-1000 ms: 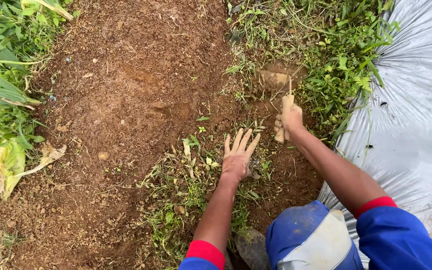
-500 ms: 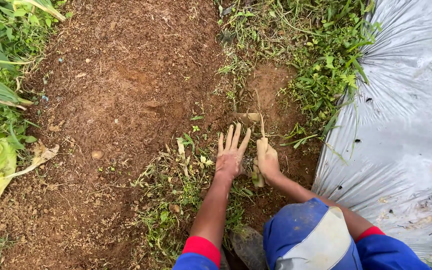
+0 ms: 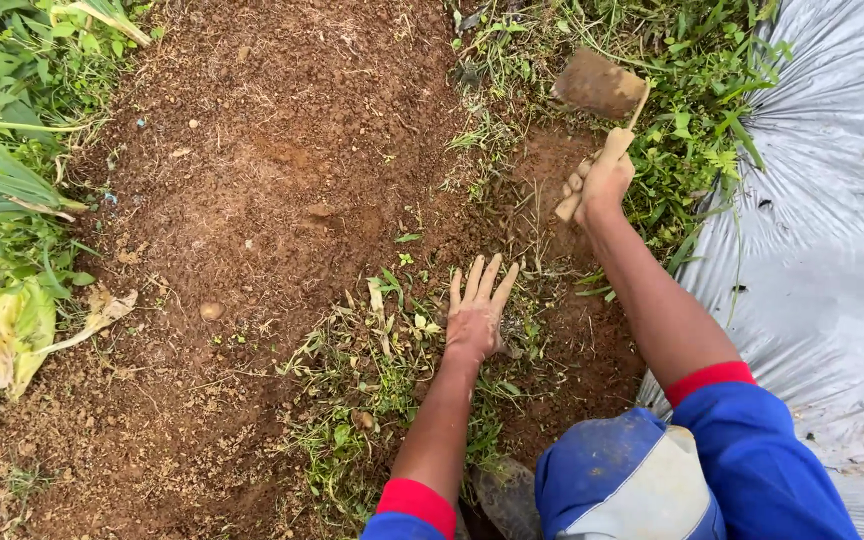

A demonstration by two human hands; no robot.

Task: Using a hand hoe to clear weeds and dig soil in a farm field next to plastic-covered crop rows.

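**Hoe lifting forward over the weedy edge**

Since half a second ago the right hand [image 3: 602, 182] is reaching further out, and the small hoe [image 3: 600, 85] it grips is rising from beside the left hand toward the grass by the sheet; the left hand [image 3: 476, 318] is staying put.

The bare brown soil bed [image 3: 252, 170] is filling most of the view, with the silver plastic sheet [image 3: 832, 250] lying along its right side. A strip of green weeds [image 3: 692, 130] is running between them, and a patch of pulled weeds [image 3: 372, 400] is lying under the left arm.

The right hand is closing firmly round the pale wooden handle, the flat soil-caked blade hanging above the ground just ahead of it. The left hand is lying open, fingers spread, palm flat on the weedy soil.

The hoe looks stiff and head-heavy, its handle gritty with earth; holding it near the blade end of the handle should be giving the best control.
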